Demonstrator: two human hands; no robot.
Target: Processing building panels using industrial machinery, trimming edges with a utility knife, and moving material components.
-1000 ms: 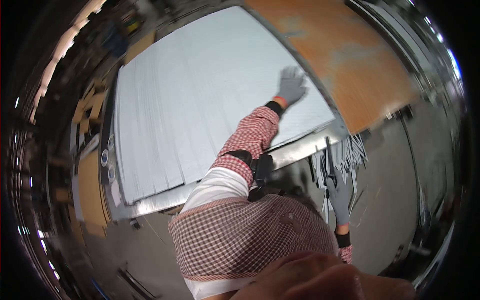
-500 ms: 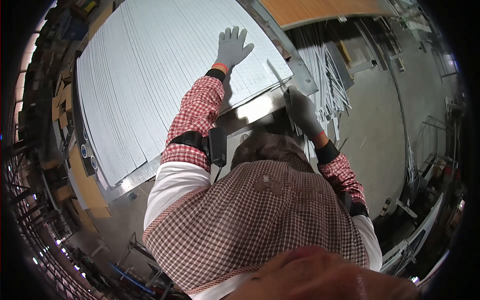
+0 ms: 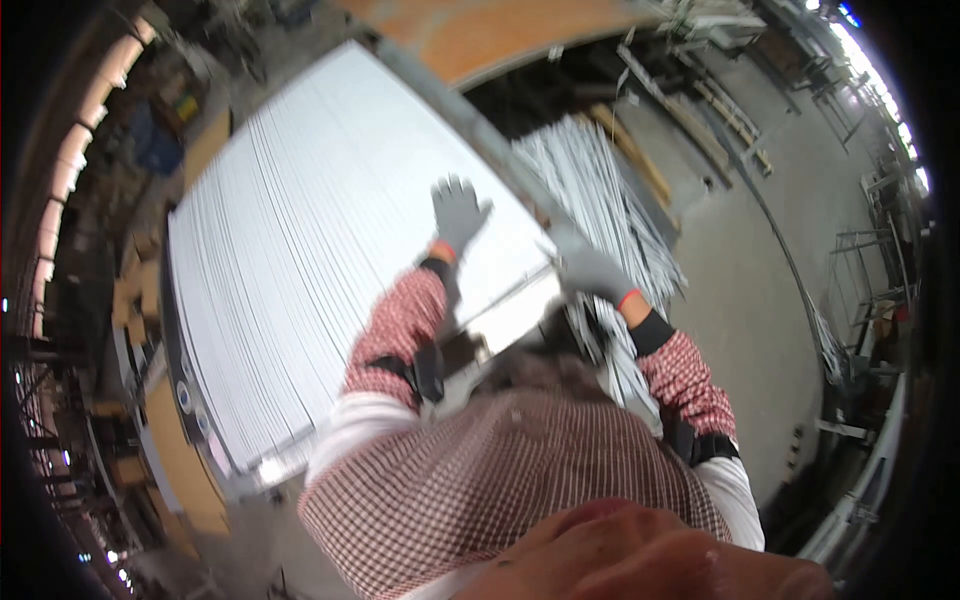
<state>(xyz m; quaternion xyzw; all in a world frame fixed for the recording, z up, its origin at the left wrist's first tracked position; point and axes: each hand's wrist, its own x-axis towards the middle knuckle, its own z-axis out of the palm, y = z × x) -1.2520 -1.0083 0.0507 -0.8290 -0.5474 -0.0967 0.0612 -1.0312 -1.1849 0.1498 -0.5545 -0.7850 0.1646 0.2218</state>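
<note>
My left hand (image 3: 458, 215), in a grey glove with a red cuff, lies flat with fingers spread on a large white sheet surface (image 3: 330, 190) marked by many parallel lines, like strips set side by side. My right hand (image 3: 597, 272), gloved alike, is closed at the sheet's near right corner and smeared by motion. From it points a thin, knife-like blade (image 3: 545, 246), short and blurred in view; its handle is hidden in the glove. The sheet rests on a metal-edged table (image 3: 470, 120).
Many loose narrow white strips (image 3: 590, 170) hang or lie in a heap just right of the table. An orange-brown board (image 3: 490, 35) stands beyond. Cardboard pieces (image 3: 185, 470) lean at the left. Long bars (image 3: 665, 100) lie on the grey floor (image 3: 730, 300).
The whole view has shifted, so the table sits lower and shows more of its far end. My left hand stays flat on the sheet; my right hand has turned and closed in on the corner.
</note>
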